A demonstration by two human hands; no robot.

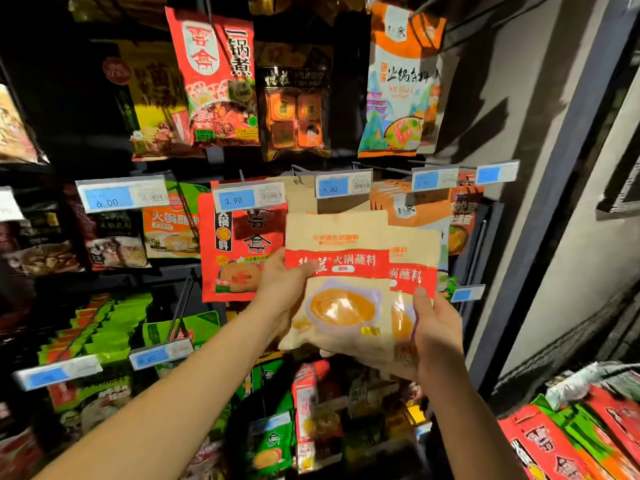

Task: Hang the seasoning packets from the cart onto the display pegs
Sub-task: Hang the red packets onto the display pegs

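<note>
I hold a small stack of beige seasoning packets [341, 278] with a red band and an orange bowl picture, raised in front of the middle row of display pegs. My left hand [282, 287] grips the front packet's left edge, thumb on the red band. My right hand [438, 336] holds the stack from below at its right corner, thumb on the rear packet [412, 268]. Directly behind the packets' tops hangs a peg with the 6.80 price tag [343, 184] and more beige packets. The peg's tip is hidden.
Red packets [239, 251] hang left under a 3.90 tag, orange ones [408, 209] right. An upper row holds red [214, 77], dark and orange packets. Green packets fill lower pegs [104, 327]. The cart's red and green packets [568, 441] lie bottom right. A grey wall [519, 168] bounds the right.
</note>
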